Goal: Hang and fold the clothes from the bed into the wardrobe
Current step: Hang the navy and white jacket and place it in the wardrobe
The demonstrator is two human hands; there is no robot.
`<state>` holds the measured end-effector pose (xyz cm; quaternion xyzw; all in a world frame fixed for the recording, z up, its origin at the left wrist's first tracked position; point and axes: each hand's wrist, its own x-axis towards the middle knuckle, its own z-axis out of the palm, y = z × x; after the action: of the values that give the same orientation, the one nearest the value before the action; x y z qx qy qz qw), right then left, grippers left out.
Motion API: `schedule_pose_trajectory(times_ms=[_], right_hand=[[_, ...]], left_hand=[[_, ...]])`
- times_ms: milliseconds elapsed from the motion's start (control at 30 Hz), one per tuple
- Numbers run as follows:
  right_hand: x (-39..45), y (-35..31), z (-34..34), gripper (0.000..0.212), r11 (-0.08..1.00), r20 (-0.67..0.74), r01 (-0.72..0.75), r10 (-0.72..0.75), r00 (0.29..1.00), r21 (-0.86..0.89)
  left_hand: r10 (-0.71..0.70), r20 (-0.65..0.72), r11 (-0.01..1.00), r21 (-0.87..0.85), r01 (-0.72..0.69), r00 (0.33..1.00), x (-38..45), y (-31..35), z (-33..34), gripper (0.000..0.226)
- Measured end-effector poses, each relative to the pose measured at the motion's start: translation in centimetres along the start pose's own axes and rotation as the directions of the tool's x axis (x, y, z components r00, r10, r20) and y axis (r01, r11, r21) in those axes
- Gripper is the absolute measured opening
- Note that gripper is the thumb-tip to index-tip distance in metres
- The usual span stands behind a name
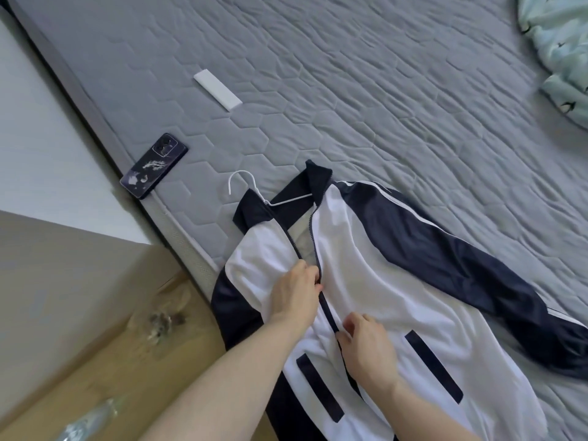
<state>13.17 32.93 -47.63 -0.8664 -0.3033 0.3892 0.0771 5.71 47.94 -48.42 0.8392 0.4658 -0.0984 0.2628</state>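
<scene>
Both forearms are bare to the frame edge, and the hands (pixel 331 313) wear nothing.

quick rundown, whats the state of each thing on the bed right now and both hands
jacket: flat on the bed, zipped partway, open at the collar
hanger: inside the jacket's shoulders, hook sticking out
left hand: pinching the zipper at its pull
right hand: pinching the zipped seam lower down
phone: face down at the mattress edge
white remote: lying on the mattress
patterned bedding: bunched up at the far corner
</scene>
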Motion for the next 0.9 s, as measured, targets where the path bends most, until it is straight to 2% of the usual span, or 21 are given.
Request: schedule_pose_trajectory(times_ms=[233,333,433,567,700,800,900], right_hand=[[-0.9,0.3,-1.0,0.015,0.999,0.014,0.017,-0.017,1.000,0.033],[-1.2,0.2,-1.4,0.015,0.999,0.038,0.024,-0.024,0.999,0.022],[-1.3,0.2,-1.8,0.022,1.000,0.074,0.020,-0.018,0.997,-0.023],[-1.7,0.2,-2.1,0.029,0.996,0.166,0.021,-0.007,0.986,-0.083],[-2.2,-0.5,-2.7,0.022,0.993,0.222,0.029,-0.003,0.975,-0.116],[-2.7,-1.2,-3.1,0.021,0.984,0.260,0.045,0.001,0.966,-0.171],[-3.3,-1.6,-3.5,0.025,0.962,0.315,0.079,0.008,0.949,-0.263]], left_hand=[[0.235,0.096,0.957,0.153,-0.248,0.967,-0.4,-1.5,-1.4,0.013],[0.284,0.092,0.935,0.195,-0.297,0.954,-0.3,-1.5,-2.3,0.016],[0.296,0.088,0.913,0.268,-0.308,0.951,0.2,-1.2,-3.4,0.010],[0.130,0.013,0.948,0.291,-0.128,0.991,2.9,-3.2,-6.5,0.005],[-0.019,-0.085,0.954,0.296,0.043,0.996,4.5,-5.3,-9.1,0.019],[-0.182,-0.111,0.960,0.193,0.200,0.977,3.6,-6.0,-8.6,0.029],[-0.367,-0.063,0.930,-0.050,0.365,0.928,1.9,-6.6,-7.1,0.031]])
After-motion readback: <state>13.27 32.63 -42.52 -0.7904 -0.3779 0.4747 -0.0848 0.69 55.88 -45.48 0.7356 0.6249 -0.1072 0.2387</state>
